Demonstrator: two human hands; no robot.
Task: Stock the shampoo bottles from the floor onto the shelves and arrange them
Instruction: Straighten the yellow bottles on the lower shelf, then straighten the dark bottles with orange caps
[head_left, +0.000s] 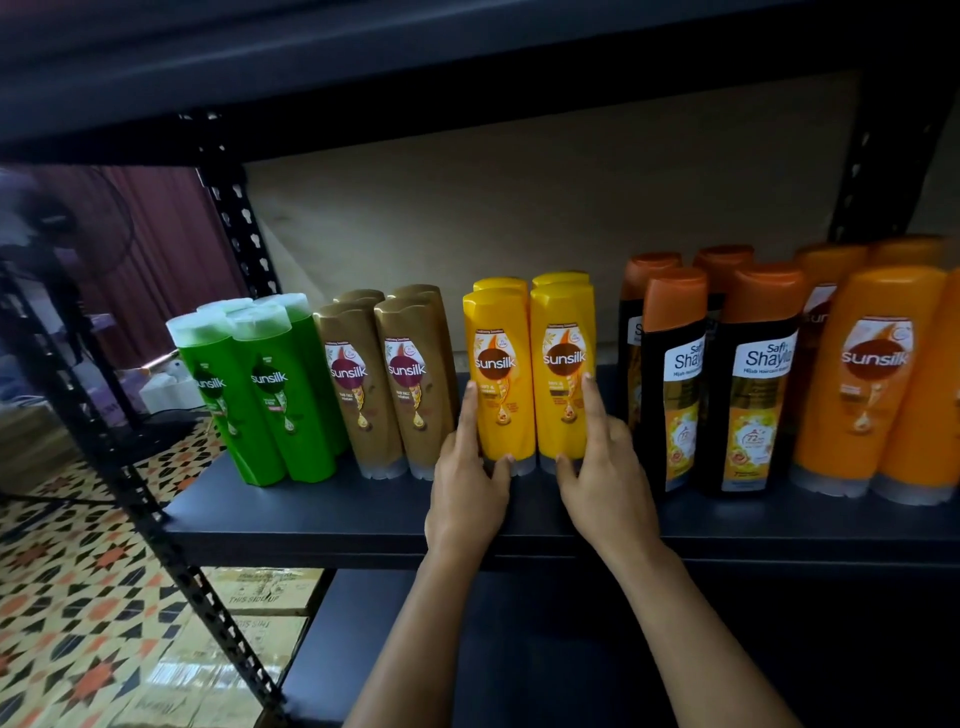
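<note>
So both hands bracket the yellow bottles (530, 374) on the shelf (332, 506): left hand (470, 483) and right hand (602, 478), fingers straight-ish, thumbs hooked under fronts. Prob full, rigid, slick plastic, so grip low w/ both sides.

On the dark metal shelf (332, 499), the shampoo bottles stand upright in colour groups, labels facing out. The 2 front yellow plastic Sunsilk bottles (530, 374) stand side by side, touching, with 2 more yellow ones directly behind them. Left of the yellow group stand the tan-gold Sunsilk bottles (387, 379), then the green clear-capped Sunsilk bottles (260, 389). Right of the yellow group stand the black orange-capped Safi Shayla bottles (717, 384), then the orange Sunsilk bottles (872, 384).
</note>
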